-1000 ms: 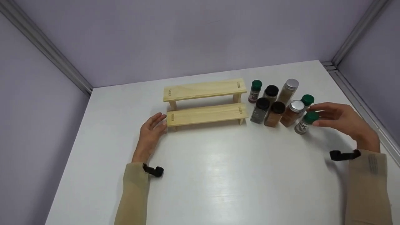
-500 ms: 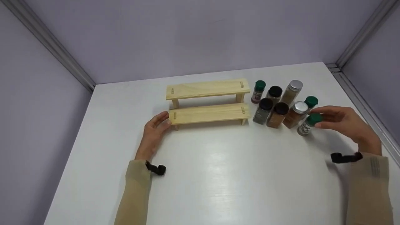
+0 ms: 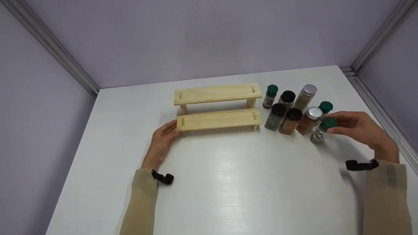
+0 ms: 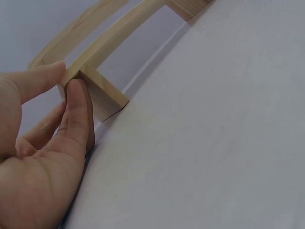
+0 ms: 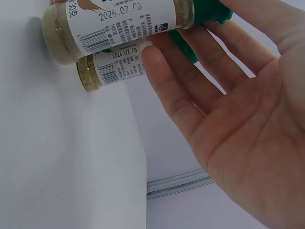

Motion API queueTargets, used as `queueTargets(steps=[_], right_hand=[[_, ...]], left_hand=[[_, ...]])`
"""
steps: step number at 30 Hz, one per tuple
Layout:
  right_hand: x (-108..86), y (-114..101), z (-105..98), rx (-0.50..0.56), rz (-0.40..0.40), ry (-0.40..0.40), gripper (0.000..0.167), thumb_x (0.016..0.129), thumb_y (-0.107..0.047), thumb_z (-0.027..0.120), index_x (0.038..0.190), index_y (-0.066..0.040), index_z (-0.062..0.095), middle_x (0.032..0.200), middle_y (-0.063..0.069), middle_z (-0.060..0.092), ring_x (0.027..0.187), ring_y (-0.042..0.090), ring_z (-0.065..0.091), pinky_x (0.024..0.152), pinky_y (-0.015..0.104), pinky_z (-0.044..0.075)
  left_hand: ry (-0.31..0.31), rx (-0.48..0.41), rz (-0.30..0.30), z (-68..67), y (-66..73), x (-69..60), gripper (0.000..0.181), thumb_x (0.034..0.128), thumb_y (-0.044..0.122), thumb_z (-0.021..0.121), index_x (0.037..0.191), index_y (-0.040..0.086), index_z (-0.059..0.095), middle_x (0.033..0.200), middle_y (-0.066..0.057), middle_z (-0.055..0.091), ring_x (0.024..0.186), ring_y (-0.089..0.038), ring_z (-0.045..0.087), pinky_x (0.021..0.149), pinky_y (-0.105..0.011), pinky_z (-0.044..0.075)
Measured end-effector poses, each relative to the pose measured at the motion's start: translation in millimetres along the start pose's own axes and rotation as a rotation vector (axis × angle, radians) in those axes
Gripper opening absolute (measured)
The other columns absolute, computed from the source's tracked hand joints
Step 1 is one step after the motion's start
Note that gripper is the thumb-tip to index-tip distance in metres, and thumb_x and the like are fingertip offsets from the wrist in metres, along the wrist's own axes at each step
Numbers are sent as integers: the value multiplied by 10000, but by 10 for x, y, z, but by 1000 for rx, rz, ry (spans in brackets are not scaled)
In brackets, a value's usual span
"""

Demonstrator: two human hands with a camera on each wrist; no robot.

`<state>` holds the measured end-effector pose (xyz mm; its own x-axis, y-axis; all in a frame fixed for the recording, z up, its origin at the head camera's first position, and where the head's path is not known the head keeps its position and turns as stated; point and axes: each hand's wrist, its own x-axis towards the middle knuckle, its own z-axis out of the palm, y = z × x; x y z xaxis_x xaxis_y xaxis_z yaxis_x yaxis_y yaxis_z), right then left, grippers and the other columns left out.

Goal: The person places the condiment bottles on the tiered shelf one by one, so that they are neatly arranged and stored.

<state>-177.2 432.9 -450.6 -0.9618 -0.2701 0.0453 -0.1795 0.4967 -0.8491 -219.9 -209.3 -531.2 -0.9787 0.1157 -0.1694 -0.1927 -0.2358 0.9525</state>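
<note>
A low wooden shelf [image 3: 219, 119] stands before a taller wooden shelf [image 3: 218, 94] on a white table. My left hand [image 3: 162, 138] pinches the low shelf's left end. In the left wrist view, the thumb lies on the board's end and the fingers sit under it, beside the leg [image 4: 105, 93]. On the right, my right hand [image 3: 363, 130] pinches the green cap of a small spice bottle [image 3: 318, 135] between thumb and fingers. The right wrist view shows this labelled bottle [image 5: 121, 24] lying across the top, with a second green-capped bottle [image 5: 119, 64] behind the fingers.
Several spice jars stand close together right of the shelves, among them black-capped jars [image 3: 290, 120], silver-capped jars [image 3: 307, 122] and a green-capped bottle [image 3: 269, 98] nearest the tall shelf. Pale partition walls [image 3: 209, 39] and metal frame posts enclose the table's back and sides.
The left hand has closed in on the low shelf's end from just beside it. The right hand has stayed around the green cap. The whole head view has shifted slightly.
</note>
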Motion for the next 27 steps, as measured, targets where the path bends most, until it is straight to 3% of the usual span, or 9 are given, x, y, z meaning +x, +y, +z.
queueTargets(steps=[6,12,27], right_hand=[[-26,-157,14,-3,-24,-10,438,947,67,770,1369,80,656,1159,-84,773,1017,59,749,848,182,642],[-11,-360,64,-39,-112,-18,415,933,101,766,1337,84,672,1141,-84,770,1019,44,746,843,160,631],[148,-712,361,-78,-258,-58,460,878,155,790,1314,34,702,1166,-28,748,1066,41,716,919,111,579]], left_hand=[[-19,5,16,-22,-20,6,547,1072,62,653,1583,2,465,1594,-169,500,1466,-255,509,1195,-288,493],[-16,-7,14,-30,-25,-6,546,1065,52,661,1578,5,479,1597,-159,509,1476,-252,508,1201,-293,489],[-11,-26,0,-32,-12,-4,521,1065,44,658,1557,-16,497,1559,-174,530,1411,-238,558,1177,-287,512]])
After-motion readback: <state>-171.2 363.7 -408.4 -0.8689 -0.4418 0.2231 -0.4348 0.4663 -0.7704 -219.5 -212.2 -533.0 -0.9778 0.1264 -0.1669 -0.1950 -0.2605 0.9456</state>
